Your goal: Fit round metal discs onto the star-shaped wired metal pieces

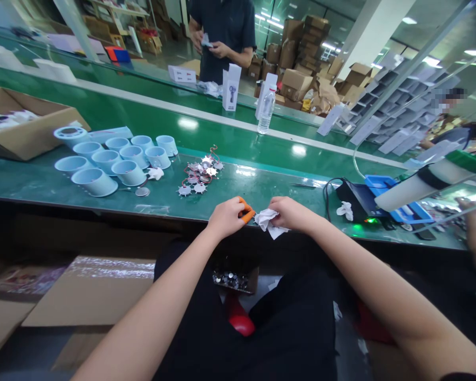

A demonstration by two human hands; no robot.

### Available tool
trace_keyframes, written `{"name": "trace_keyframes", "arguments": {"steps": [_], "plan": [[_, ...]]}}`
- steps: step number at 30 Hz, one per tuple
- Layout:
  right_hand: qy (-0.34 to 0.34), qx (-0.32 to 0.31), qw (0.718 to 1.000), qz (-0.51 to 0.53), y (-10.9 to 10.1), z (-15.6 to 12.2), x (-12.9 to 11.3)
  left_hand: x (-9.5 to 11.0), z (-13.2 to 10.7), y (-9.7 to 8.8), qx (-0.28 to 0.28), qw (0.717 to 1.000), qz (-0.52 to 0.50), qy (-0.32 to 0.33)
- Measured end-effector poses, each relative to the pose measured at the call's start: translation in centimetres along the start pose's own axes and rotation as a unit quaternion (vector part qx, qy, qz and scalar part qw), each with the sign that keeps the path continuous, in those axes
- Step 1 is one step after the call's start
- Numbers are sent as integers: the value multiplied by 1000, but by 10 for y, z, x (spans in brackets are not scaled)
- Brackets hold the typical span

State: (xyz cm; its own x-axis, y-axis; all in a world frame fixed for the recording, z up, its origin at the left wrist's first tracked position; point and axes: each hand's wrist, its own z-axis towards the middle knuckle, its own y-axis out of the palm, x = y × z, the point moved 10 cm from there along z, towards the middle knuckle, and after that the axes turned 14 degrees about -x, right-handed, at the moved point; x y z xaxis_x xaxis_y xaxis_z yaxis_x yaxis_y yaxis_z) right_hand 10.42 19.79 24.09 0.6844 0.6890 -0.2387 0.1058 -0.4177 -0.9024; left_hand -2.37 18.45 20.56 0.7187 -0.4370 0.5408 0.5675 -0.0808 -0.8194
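My left hand [225, 218] grips a pair of orange-handled scissors [246, 209] just above the near edge of the green workbench belt [238, 189]. My right hand [291, 214] pinches a crumpled white tissue or film [268, 220], which sits right next to the scissors blades. The blades are hidden by my fingers and the white material. A cluster of spiky silver discs with thin red wires [200, 174] lies on the belt ahead of my hands.
Pale blue plastic rings [105, 161] stand left on the belt beside a cardboard box [27, 124]. A black device with a blue tray [368, 201] sits right. A small tray of metal discs [234, 279] lies below my hands. A person [222, 42] stands across the belt near a water bottle [266, 112].
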Motion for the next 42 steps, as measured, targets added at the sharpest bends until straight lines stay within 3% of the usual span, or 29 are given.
{"name": "trace_keyframes", "arguments": {"steps": [8,25,42], "plan": [[-13,-4,1000,-24,1,1,0,1,0,-1,-1,1000,-2,0],[47,-70,983,-161,17,5,-12,1,0,-1,2,1000,-2,5],[23,-131,964,-230,18,26,-25,1,0,0,-5,1000,3,6]]}}
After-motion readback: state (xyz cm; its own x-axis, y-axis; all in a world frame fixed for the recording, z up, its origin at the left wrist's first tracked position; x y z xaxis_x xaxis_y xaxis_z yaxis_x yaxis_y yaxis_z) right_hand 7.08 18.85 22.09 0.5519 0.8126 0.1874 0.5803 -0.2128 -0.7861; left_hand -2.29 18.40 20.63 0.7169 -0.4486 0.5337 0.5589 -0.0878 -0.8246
